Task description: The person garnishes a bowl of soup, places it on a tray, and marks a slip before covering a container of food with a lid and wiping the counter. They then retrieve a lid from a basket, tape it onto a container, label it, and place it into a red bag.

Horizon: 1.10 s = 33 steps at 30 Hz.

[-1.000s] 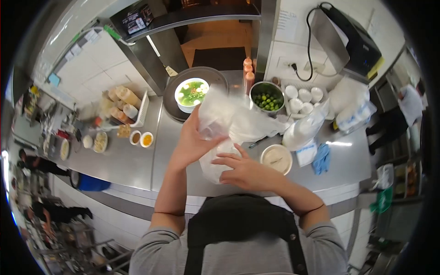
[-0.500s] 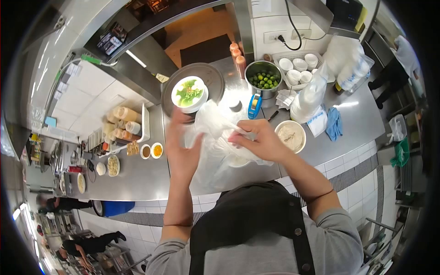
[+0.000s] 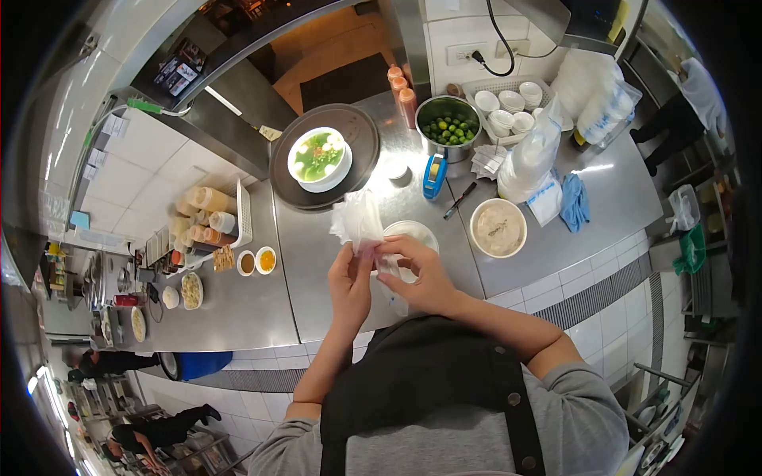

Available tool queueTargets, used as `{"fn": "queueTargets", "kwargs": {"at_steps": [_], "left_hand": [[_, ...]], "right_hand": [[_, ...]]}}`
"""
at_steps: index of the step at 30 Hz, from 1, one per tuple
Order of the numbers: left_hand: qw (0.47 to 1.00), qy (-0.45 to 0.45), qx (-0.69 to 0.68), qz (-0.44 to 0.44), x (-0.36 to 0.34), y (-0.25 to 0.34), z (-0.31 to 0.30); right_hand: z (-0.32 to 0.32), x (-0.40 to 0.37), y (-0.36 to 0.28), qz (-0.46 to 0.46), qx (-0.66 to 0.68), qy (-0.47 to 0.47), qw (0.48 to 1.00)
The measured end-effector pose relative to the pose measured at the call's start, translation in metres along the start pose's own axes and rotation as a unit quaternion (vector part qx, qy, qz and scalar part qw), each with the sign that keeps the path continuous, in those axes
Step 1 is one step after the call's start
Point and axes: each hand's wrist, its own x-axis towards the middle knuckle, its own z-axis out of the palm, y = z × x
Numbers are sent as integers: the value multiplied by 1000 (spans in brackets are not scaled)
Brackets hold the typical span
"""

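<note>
A translucent plastic bag (image 3: 358,216) is bunched up between my two hands over the steel counter. My left hand (image 3: 349,287) pinches it from the left side. From the right, my right hand (image 3: 419,278) pinches the gathered plastic, close against my left fingers. Behind my right hand sits a pale round container (image 3: 413,232), partly covered by the hand. A white bowl of green soup (image 3: 320,160) stands on a dark round tray (image 3: 366,151) beyond the bag. A blue tape dispenser (image 3: 434,176) and a small white-topped cup (image 3: 398,172) stand behind the container.
On the right are a tub of pale food (image 3: 498,228), a black marker (image 3: 460,200), a pot of limes (image 3: 449,119), stacked cups and a blue cloth (image 3: 575,203). Bottles in a white basket (image 3: 244,214) stand left. Two people (image 3: 163,428) are at lower left, another at upper right.
The loose, spread-out bag is now gathered into a compact bunch. My left hand has come down and in to grip it, and my right hand has moved down and left beside it.
</note>
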Motion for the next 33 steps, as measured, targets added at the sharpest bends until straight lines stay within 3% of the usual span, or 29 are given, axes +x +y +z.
{"fn": "queueTargets", "kwargs": {"at_steps": [2, 3, 5, 8, 9, 11, 12, 14, 15, 17, 18, 21, 23, 26, 27, 28, 29, 30, 32, 33], "left_hand": [[1000, 5, -2, -8, 2, 3, -4], [1000, 7, -3, -12, 3, 6, -5], [974, 5, -197, -113, 5, 12, -8], [902, 21, -360, -239, 5, 36, -2], [877, 29, -392, -276, 5, 41, 0], [860, -9, -449, -244, 2, 18, -15], [849, -29, -476, -228, 3, 12, -20], [918, -14, -372, -136, 10, 0, -27], [945, -5, -316, -88, 13, 0, -28], [989, -28, -129, -68, 12, 4, -30], [997, -39, -33, -58, 12, 5, -31], [979, -101, -51, -172, 13, -17, -57], [985, -47, -62, -155, 14, -40, -61], [971, 11, -162, -174, 14, -35, -61], [959, 26, -209, -188, 13, -26, -58], [936, 23, -282, -209, 13, -9, -53], [906, 21, -354, -230, 12, 13, -47], [871, 18, -423, -250, 10, 23, -44], [840, -27, -499, -210, 5, 20, -51], [822, -50, -535, -187, 4, 18, -53]], "right_hand": [[-1, -2, 22, 46, 161, 26, 986], [-2, 0, 26, 60, 176, 58, 981], [-7, 6, 32, 86, 206, 124, 967], [-21, 7, 56, 145, 211, 175, 951], [-22, 7, 64, 114, 159, 166, 966], [-24, 7, 79, 51, 52, 147, 986], [-26, 7, 83, 73, 27, 128, 989], [-30, 8, 90, 119, -25, 90, 988], [-35, 8, 92, 177, 106, 49, 977], [-47, 5, 95, 278, 359, -37, 890], [-49, 4, 83, 281, 402, -39, 871], [-51, 2, 30, 274, 531, -56, 800], [-51, 11, 14, 250, 615, -87, 742], [-56, 21, -5, 225, 474, -83, 847], [-59, 25, -3, 231, 295, -126, 919], [-65, 29, 1, 228, 103, -164, 954], [-69, 31, 7, 216, -91, -196, 952], [-73, 32, 22, 227, -26, -146, 963], [-79, 31, 53, 245, 103, -41, 963], [-75, 31, 38, 256, 200, -25, 946]]}}
